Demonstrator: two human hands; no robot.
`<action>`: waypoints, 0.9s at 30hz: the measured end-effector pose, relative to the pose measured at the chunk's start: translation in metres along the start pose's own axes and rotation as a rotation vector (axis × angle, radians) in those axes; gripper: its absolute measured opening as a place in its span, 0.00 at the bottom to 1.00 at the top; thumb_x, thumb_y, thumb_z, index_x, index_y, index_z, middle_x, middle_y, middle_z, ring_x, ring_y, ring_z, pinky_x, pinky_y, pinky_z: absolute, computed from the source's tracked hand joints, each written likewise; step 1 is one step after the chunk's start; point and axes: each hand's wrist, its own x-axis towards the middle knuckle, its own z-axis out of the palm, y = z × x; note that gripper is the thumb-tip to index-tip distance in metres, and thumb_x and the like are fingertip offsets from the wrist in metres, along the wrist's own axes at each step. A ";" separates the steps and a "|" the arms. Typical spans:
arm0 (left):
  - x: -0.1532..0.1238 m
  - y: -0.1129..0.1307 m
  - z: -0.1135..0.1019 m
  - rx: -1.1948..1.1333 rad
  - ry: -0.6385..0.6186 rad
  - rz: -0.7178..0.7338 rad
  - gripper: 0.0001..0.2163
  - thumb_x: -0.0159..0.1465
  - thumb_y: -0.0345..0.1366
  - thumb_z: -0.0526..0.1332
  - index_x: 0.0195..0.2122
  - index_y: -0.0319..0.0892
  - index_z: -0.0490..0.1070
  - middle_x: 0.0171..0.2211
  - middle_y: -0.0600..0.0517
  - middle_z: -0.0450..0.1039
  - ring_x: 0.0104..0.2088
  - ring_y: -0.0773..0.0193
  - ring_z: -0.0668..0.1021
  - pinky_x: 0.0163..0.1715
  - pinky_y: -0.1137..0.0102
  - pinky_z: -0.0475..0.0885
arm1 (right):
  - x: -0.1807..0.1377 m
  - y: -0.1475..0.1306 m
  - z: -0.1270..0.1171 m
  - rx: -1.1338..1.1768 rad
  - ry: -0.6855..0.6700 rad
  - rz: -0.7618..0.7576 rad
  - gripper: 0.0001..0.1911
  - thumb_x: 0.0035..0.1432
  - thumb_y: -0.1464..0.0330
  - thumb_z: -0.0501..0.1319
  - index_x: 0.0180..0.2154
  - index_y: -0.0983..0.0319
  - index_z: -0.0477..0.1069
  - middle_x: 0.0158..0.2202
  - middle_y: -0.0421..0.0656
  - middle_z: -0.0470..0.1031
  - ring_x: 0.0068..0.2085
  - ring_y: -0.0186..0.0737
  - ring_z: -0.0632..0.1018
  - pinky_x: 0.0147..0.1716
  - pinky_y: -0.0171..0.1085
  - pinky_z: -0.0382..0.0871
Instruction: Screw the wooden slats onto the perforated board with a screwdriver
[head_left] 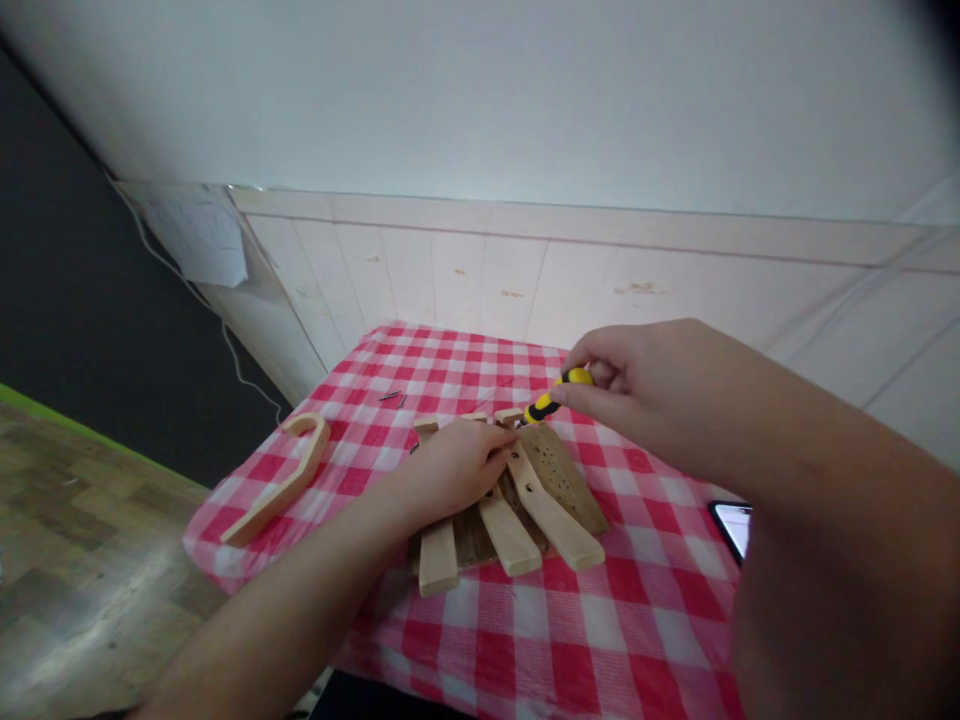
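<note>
My right hand (652, 395) grips a yellow and black screwdriver (555, 394), its tip pointing down at the top end of a wooden slat. My left hand (450, 470) lies on a wooden assembly (517, 515) of three pale slats fixed over a darker board with small holes, and its fingers press near the screwdriver's tip. The assembly rests on a table under a red and white checked cloth (570, 630).
A curved wooden piece (281, 480) lies at the table's left edge. Small dark screws (391, 397) lie near the back. A phone (731, 525) shows at the right, partly behind my right arm. A panelled wall stands behind; the floor drops off to the left.
</note>
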 end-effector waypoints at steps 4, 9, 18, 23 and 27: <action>0.001 -0.003 0.004 0.034 0.028 0.015 0.15 0.69 0.34 0.49 0.46 0.40 0.74 0.43 0.45 0.78 0.42 0.58 0.78 0.41 0.68 0.72 | -0.008 0.012 -0.005 0.088 0.136 -0.047 0.14 0.59 0.61 0.54 0.36 0.59 0.76 0.29 0.43 0.76 0.26 0.37 0.71 0.25 0.36 0.58; 0.000 -0.005 0.008 0.048 0.045 0.040 0.16 0.69 0.33 0.48 0.52 0.43 0.72 0.44 0.46 0.78 0.43 0.58 0.79 0.43 0.67 0.73 | -0.016 0.023 -0.005 0.170 0.216 -0.136 0.17 0.59 0.57 0.53 0.38 0.59 0.75 0.31 0.43 0.76 0.29 0.39 0.73 0.26 0.37 0.59; -0.019 0.003 -0.020 -0.109 -0.017 0.127 0.14 0.67 0.30 0.50 0.45 0.43 0.75 0.40 0.49 0.77 0.37 0.63 0.78 0.35 0.72 0.71 | -0.030 0.025 -0.019 0.275 0.430 -0.157 0.15 0.59 0.63 0.52 0.42 0.61 0.72 0.35 0.46 0.76 0.32 0.43 0.74 0.31 0.41 0.63; -0.030 -0.006 -0.032 -0.538 0.280 0.229 0.14 0.68 0.37 0.50 0.41 0.38 0.74 0.22 0.55 0.67 0.21 0.72 0.68 0.21 0.77 0.63 | -0.034 0.020 -0.022 0.399 0.536 -0.178 0.13 0.60 0.62 0.53 0.43 0.59 0.71 0.36 0.46 0.76 0.34 0.45 0.75 0.35 0.44 0.66; -0.021 -0.020 -0.030 -0.652 0.711 0.150 0.12 0.66 0.37 0.53 0.42 0.38 0.75 0.20 0.57 0.63 0.20 0.73 0.63 0.19 0.77 0.58 | -0.027 0.010 -0.015 0.418 0.609 -0.232 0.12 0.61 0.62 0.54 0.43 0.58 0.71 0.35 0.44 0.74 0.33 0.44 0.74 0.35 0.43 0.65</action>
